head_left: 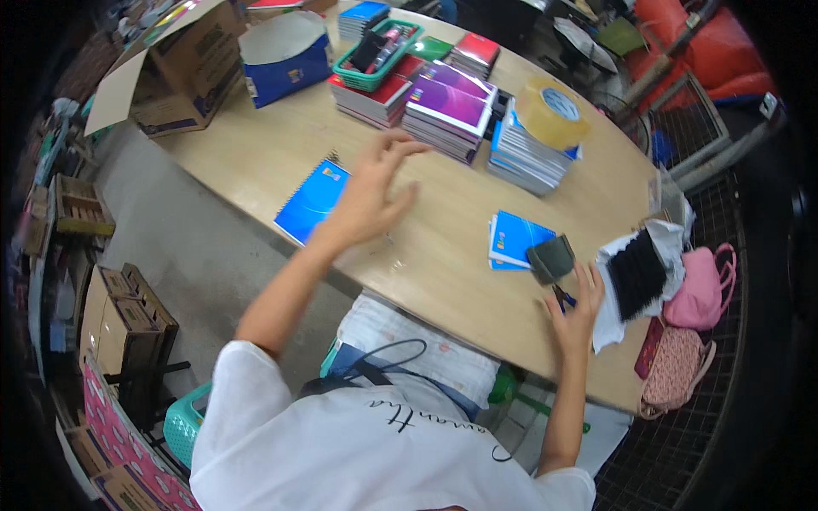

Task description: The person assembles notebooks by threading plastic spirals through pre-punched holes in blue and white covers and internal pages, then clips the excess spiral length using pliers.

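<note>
Blue spiral-bound paper notebook (308, 203): head view, 10 o'clock, flat on the pale wood-grain table (443, 264). Left hand (372, 198): 11 o'clock, open, fingers spread, overlapping the notebook's right edge. Right hand (578, 308): 4 o'clock, fingers curved at a small dark-and-blue hand tool (562, 297); grip cannot be determined.

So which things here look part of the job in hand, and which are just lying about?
Likely part of the job:
blue spiral notebook near the left hand
small tool at the right hand
blue notebooks on the right

Seemingly just lying about:
pink bag
tape roll
cardboard box
</note>
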Demonstrator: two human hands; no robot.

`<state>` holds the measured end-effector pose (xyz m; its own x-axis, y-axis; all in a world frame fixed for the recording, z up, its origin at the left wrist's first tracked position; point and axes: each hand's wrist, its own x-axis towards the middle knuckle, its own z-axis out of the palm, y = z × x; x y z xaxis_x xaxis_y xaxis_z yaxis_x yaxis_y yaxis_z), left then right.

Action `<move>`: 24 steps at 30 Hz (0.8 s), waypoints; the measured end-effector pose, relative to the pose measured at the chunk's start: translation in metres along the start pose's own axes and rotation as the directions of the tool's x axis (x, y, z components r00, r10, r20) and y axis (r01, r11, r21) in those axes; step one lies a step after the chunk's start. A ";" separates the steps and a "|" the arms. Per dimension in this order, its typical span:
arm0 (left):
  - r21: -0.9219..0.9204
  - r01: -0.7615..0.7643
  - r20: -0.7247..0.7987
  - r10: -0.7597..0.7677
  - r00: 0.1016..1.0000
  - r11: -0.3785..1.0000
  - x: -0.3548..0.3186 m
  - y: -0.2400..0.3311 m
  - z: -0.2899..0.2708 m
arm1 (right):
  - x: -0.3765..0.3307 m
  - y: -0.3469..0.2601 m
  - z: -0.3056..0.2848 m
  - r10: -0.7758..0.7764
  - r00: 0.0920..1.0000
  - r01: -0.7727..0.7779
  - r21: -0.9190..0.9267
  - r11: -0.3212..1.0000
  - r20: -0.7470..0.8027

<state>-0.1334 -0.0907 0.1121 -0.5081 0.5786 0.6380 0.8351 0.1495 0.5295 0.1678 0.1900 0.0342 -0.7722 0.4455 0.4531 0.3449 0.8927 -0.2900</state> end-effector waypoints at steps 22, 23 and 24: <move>-0.381 0.400 0.383 -0.252 0.889 0.833 0.001 0.034 0.146 | 0.046 -0.040 0.011 0.222 0.960 -0.060 0.648 0.759 -0.171; -0.453 0.382 0.341 -0.240 0.909 0.806 -0.009 0.047 0.134 | 0.036 -0.045 0.015 0.315 0.949 -0.210 0.747 0.630 0.002; -0.525 0.355 0.295 -0.226 0.928 0.773 -0.018 0.056 0.129 | 0.025 -0.047 0.019 0.375 0.910 -0.354 0.803 0.479 0.177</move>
<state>-0.0503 0.0103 0.0583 -0.5980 0.7401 0.3076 0.3543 -0.1001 0.9297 0.1225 0.1578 0.0428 -0.6681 0.7279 0.1542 0.0097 0.2158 -0.9764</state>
